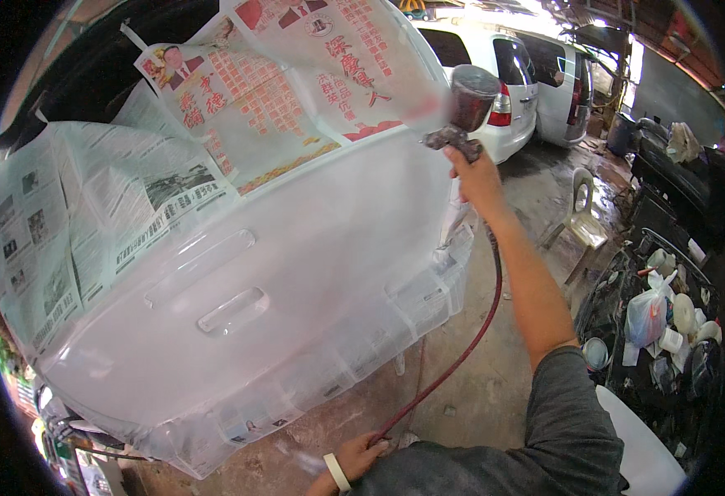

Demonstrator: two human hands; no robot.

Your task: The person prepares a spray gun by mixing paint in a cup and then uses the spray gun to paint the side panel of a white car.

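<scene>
My right hand [474,178] grips a spray gun [453,139] with a dark cup [472,97] on top, at the upper right of the white car panel [337,240]. A pale haze hangs by the nozzle. A red hose [482,326] runs down from the gun to my left hand [361,455], which is closed on it low in the view, below the panel. Printed paper sheets [89,207] cover the upper part of the vehicle, and translucent masking [313,384] with paper runs along its lower edge.
White vehicles [495,83] stand behind at the upper right. A plastic chair [586,223] is on the concrete floor [515,256]. At the right, a dark surface carries bags [645,318], tins and containers, with a white panel [635,426] below it.
</scene>
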